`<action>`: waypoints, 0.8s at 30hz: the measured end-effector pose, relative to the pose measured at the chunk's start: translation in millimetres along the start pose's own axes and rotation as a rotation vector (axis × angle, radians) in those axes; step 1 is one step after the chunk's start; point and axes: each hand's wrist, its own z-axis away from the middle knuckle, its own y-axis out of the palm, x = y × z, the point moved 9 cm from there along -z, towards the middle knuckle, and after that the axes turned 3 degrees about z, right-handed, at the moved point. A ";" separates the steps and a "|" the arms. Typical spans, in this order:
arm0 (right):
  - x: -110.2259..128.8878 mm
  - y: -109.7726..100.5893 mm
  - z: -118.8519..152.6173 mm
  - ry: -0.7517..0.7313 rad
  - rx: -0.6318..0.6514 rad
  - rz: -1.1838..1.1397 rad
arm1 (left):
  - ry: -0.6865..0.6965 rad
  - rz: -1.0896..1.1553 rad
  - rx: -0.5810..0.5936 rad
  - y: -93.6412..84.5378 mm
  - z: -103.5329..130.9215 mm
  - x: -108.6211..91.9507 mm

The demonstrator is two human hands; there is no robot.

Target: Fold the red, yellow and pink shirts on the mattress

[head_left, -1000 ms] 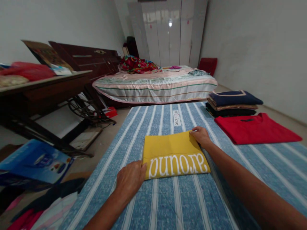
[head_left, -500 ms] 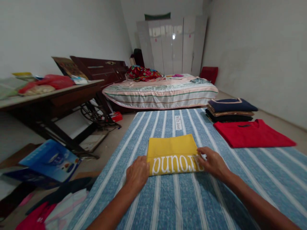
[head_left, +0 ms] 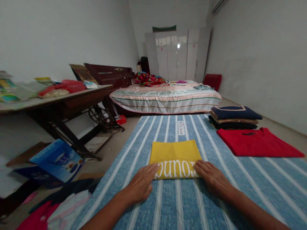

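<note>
Yellow shirt: the yellow shirt (head_left: 176,151), folded into a flat rectangle, is laid on the striped sheet (head_left: 168,204), in front of the "With love" label (head_left: 180,127).
Lettering: white letters (head_left: 176,169) are printed upside down along the near half; both ends of the word are covered by the hands.
Left hand: the left hand (head_left: 143,181) is unclenched, its fingers laid flat over the near left corner of the yellow shirt.
Right hand: the right hand (head_left: 212,175) is likewise unclenched, its fingers spread a little and rested on the near right corner.
Red shirt: the red shirt (head_left: 259,143) is placed flat to the right, well apart from the hands.
Stack: just behind the red shirt, a stack (head_left: 235,122) of folded clothes is topped by a navy one (head_left: 236,112).
Far bed: the bed (head_left: 168,103) beyond is covered with a pale spread, and a floral bundle (head_left: 148,80) is heaped on it.
Left side: a red bag (head_left: 72,85) is set on the worktop (head_left: 103,88); a blue box (head_left: 57,161) is seen below.
</note>
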 end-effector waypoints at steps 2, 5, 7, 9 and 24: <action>-2.5 1.7 2.7 -0.022 -0.028 -0.028 | 0.027 0.013 -0.003 -1.4 0.7 5.7; -9.7 7.5 7.6 -0.026 -0.053 -0.096 | 0.069 -0.018 -0.034 -3.5 0.7 8.3; -19.8 12.6 9.7 0.004 -0.062 -0.188 | 0.086 -0.039 -0.060 -5.1 -0.7 5.1; -33.7 16.0 9.5 0.060 -0.074 -0.325 | 0.063 -0.044 -0.068 -5.8 -3.2 1.1; -95.2 20.3 -62.3 0.672 -0.064 -1.234 | -0.211 0.030 -0.249 -25.9 -39.6 10.2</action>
